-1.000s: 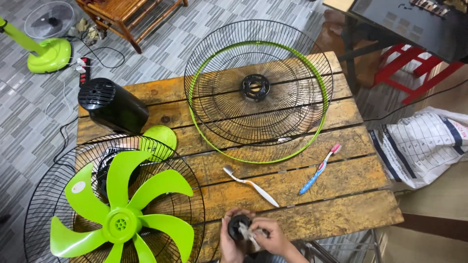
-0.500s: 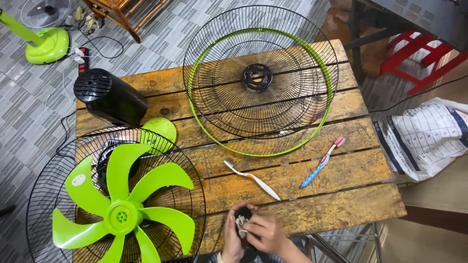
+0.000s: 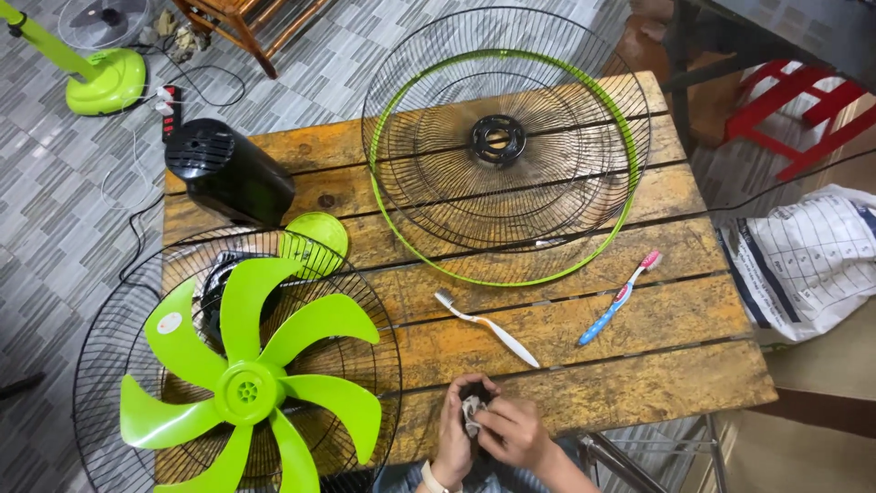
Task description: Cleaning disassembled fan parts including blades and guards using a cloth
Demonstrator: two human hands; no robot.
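Note:
My left hand and my right hand meet at the near edge of the wooden table. Between them sits a small black round fan part, gripped by the left hand. The right hand presses a small whitish cloth against it. The hands hide most of the part. A white toothbrush lies just beyond the hands, and a blue and red toothbrush lies to its right.
A green fan blade rests in a black wire guard at near left. A second guard with a green rim lies at the far side, a black motor housing at far left. A white sack sits to the right.
The hands have turned the black part and closed more tightly around it with the cloth. The view has shifted slightly, so the table sits further right and lower.

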